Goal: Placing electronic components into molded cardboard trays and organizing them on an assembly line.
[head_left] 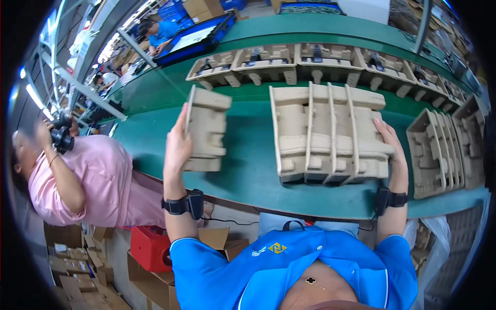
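Currently the left hand (177,147) holds a single moulded pulp tray (206,129) upright above the near edge of the green conveyor belt (248,170), fingers closed on its left rim, thumb side hidden behind it. By its look the tray is light, fairly stiff and rough enough not to slip, though thin walls would likely crush under a hard pinch; the rim is the sound place to grip. Its long axis runs roughly away from the wearer, cavity face turned right.

The right hand (390,150) lies flat, fingers spread, against the right end of a stack of nested pulp trays (328,137) standing on edge on the belt; it braces rather than clamps. That stack's ribs run front to back.

Further right, a second nested stack (447,152) leans on the belt. Along the far side, a row of filled trays (310,62) carries dark parts. At left, a person in a pink top (98,175) stands by cardboard boxes (77,263).
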A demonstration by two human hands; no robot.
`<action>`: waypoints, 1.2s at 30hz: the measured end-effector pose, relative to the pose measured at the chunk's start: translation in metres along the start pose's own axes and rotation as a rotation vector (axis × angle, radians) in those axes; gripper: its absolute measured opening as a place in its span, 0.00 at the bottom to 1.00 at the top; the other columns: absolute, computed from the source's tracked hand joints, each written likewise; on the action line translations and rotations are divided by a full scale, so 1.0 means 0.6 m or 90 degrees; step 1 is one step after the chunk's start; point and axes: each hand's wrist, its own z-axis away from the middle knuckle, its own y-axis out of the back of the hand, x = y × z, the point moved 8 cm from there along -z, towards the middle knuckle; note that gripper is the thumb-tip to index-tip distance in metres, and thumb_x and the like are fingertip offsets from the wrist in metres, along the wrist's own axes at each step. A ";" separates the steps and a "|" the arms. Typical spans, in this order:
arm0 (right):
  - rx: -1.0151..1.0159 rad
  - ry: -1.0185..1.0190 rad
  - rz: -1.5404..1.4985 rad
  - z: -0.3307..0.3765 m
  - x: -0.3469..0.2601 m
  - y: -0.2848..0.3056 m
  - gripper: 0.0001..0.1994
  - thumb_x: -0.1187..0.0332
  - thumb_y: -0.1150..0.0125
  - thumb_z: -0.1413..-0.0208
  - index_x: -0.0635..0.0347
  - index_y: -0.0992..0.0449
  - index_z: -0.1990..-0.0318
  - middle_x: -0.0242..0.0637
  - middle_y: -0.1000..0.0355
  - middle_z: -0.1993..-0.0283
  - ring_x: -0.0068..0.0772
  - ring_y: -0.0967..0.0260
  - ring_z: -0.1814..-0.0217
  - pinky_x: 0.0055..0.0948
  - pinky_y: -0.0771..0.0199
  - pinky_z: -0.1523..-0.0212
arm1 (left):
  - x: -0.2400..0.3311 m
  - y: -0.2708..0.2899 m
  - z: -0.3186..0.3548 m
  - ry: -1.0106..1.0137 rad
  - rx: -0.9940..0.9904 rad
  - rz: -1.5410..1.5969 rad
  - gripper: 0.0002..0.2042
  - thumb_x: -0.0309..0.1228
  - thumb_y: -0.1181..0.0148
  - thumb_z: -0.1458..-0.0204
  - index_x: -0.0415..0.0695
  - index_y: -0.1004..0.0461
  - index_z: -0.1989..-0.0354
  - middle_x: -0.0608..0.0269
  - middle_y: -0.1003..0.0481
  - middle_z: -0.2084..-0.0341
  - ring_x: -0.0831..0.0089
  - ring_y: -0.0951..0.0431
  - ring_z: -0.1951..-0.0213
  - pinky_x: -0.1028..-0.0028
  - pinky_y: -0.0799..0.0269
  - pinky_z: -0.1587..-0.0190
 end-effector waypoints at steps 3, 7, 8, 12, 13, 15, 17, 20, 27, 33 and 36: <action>0.033 0.029 0.007 0.005 -0.012 -0.016 0.31 0.49 0.39 0.47 0.68 0.32 0.46 0.36 0.31 0.52 0.24 0.35 0.51 0.22 0.37 0.50 | -0.019 -0.019 -0.014 0.122 -0.065 -0.302 0.27 0.25 0.51 0.47 0.45 0.41 0.36 0.52 0.28 0.52 0.67 0.28 0.52 0.73 0.33 0.50; 0.067 0.060 -0.019 0.012 -0.025 -0.031 0.28 0.49 0.41 0.46 0.67 0.28 0.50 0.35 0.28 0.56 0.22 0.34 0.55 0.20 0.36 0.54 | -0.011 -0.066 -0.016 -0.089 0.098 -0.478 0.27 0.35 0.48 0.44 0.44 0.42 0.36 0.48 0.26 0.57 0.63 0.25 0.59 0.69 0.30 0.56; 0.068 0.057 -0.024 0.007 -0.023 -0.034 0.29 0.48 0.41 0.46 0.68 0.29 0.50 0.35 0.28 0.56 0.23 0.34 0.55 0.20 0.36 0.54 | 0.011 -0.075 -0.007 -0.219 0.195 -0.478 0.28 0.38 0.47 0.44 0.43 0.43 0.36 0.45 0.26 0.59 0.59 0.24 0.61 0.66 0.29 0.57; 0.109 0.029 -0.008 -0.025 0.034 -0.009 0.31 0.50 0.38 0.48 0.68 0.33 0.45 0.38 0.32 0.48 0.25 0.36 0.48 0.24 0.37 0.46 | 0.111 -0.233 0.007 0.090 -0.180 0.333 0.30 0.36 0.45 0.46 0.42 0.45 0.34 0.54 0.28 0.54 0.72 0.25 0.60 0.74 0.29 0.61; 0.113 0.029 -0.006 -0.024 0.027 -0.004 0.31 0.50 0.38 0.48 0.68 0.33 0.45 0.38 0.32 0.48 0.25 0.36 0.48 0.24 0.37 0.46 | 0.106 -0.237 0.003 0.089 -0.183 0.337 0.30 0.36 0.45 0.46 0.42 0.45 0.34 0.54 0.28 0.54 0.72 0.25 0.60 0.74 0.29 0.61; 0.050 0.052 -0.017 -0.020 -0.001 -0.014 0.28 0.51 0.39 0.46 0.66 0.31 0.48 0.36 0.31 0.51 0.23 0.35 0.50 0.23 0.36 0.48 | 0.088 -0.223 -0.019 0.002 -0.144 0.360 0.32 0.33 0.45 0.47 0.43 0.48 0.33 0.54 0.29 0.53 0.73 0.25 0.61 0.73 0.28 0.62; 0.029 0.059 -0.025 -0.025 -0.008 -0.001 0.26 0.52 0.40 0.46 0.66 0.30 0.49 0.35 0.30 0.52 0.22 0.34 0.51 0.23 0.35 0.49 | 0.077 -0.174 -0.038 -0.042 -0.073 0.450 0.33 0.29 0.47 0.50 0.44 0.49 0.32 0.51 0.30 0.52 0.71 0.24 0.61 0.71 0.27 0.61; 0.066 0.096 -0.118 -0.033 -0.009 0.046 0.27 0.49 0.38 0.48 0.67 0.29 0.53 0.37 0.28 0.56 0.24 0.33 0.53 0.22 0.35 0.51 | 0.105 -0.120 -0.048 0.004 -0.065 0.287 0.33 0.29 0.47 0.50 0.43 0.48 0.33 0.48 0.30 0.51 0.65 0.25 0.58 0.69 0.26 0.59; 0.023 0.128 -0.094 -0.016 -0.026 -0.015 0.23 0.55 0.42 0.44 0.66 0.30 0.50 0.35 0.28 0.54 0.22 0.32 0.53 0.22 0.34 0.51 | 0.153 -0.204 -0.017 -0.199 -0.061 -0.188 0.37 0.49 0.44 0.46 0.44 0.50 0.33 0.40 0.36 0.46 0.52 0.32 0.47 0.59 0.33 0.49; 0.037 0.152 -0.050 -0.004 -0.014 -0.027 0.23 0.58 0.44 0.42 0.67 0.32 0.46 0.35 0.29 0.52 0.22 0.34 0.52 0.23 0.36 0.49 | 0.258 -0.273 0.029 -0.229 -0.084 0.331 0.32 0.29 0.47 0.45 0.42 0.52 0.32 0.50 0.32 0.46 0.70 0.29 0.50 0.74 0.35 0.48; 0.012 0.249 0.109 0.031 -0.068 -0.048 0.25 0.56 0.43 0.43 0.68 0.32 0.46 0.36 0.29 0.52 0.23 0.34 0.52 0.23 0.36 0.49 | 0.261 -0.283 0.023 -0.103 -0.231 0.530 0.32 0.22 0.49 0.46 0.41 0.52 0.32 0.53 0.32 0.45 0.76 0.29 0.52 0.79 0.36 0.49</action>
